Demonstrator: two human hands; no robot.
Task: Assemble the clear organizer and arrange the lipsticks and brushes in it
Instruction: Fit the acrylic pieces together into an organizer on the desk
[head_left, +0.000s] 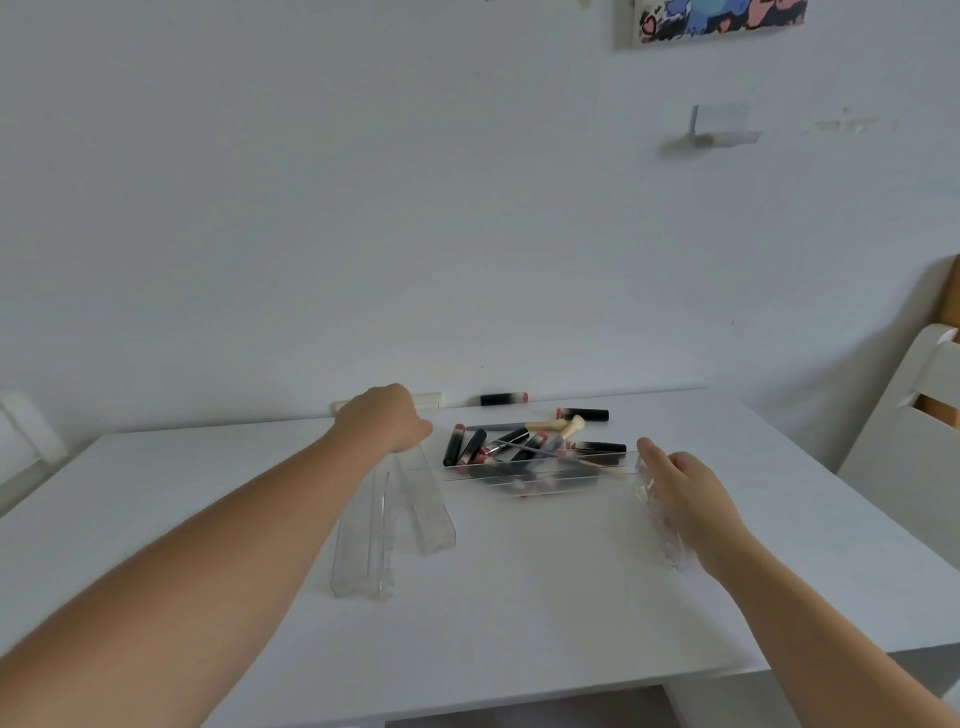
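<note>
Reaching across a white table (519, 597), a person is working with both bare arms stretched forward. The left hand (387, 418) is lying knuckles-up over the far end of two long clear organizer pieces (395, 519), its fingers curled down toward them; whether they are actually gripping the plastic cannot be told, since the fingertips are hidden. These two channel-shaped pieces are lying side by side on the table, spreading apart toward the near edge. The right hand (685, 499) is resting at the right end of a clear organizer panel (540, 475), fingers fairly straight and pointing away from the person, with another clear piece (660, 519) sitting against the palm side; it looks to be touching rather than clasping. Just behind the panel, and partly seen through it, a loose heap of lipsticks (467, 447) with black bodies and pinkish ends is lying mixed with brushes (569, 428) that have pale handles. One more lipstick at the wall (503, 399) is lying apart by the table's far edge, near a cream-coloured bar (428, 400). A white chair (904, 415) is standing to the right of the table.
</note>
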